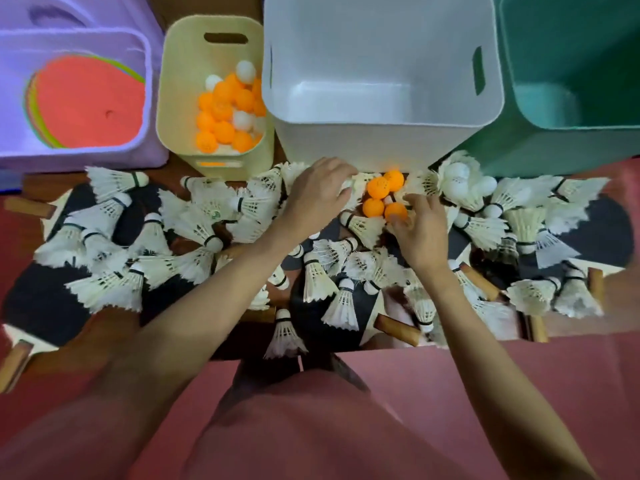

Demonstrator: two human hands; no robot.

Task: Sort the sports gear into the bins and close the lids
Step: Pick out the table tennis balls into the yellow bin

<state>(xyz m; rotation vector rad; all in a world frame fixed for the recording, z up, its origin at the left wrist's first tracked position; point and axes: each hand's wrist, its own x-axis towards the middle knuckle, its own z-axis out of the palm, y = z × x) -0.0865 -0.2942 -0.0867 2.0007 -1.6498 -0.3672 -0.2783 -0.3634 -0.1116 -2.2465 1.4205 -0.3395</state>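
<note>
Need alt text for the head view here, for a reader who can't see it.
Two hands, left and right, reach for loose orange balls amid shuttlecocks and black paddles. Behind: a yellow bin holding balls, empty white bin and green bin.
</note>
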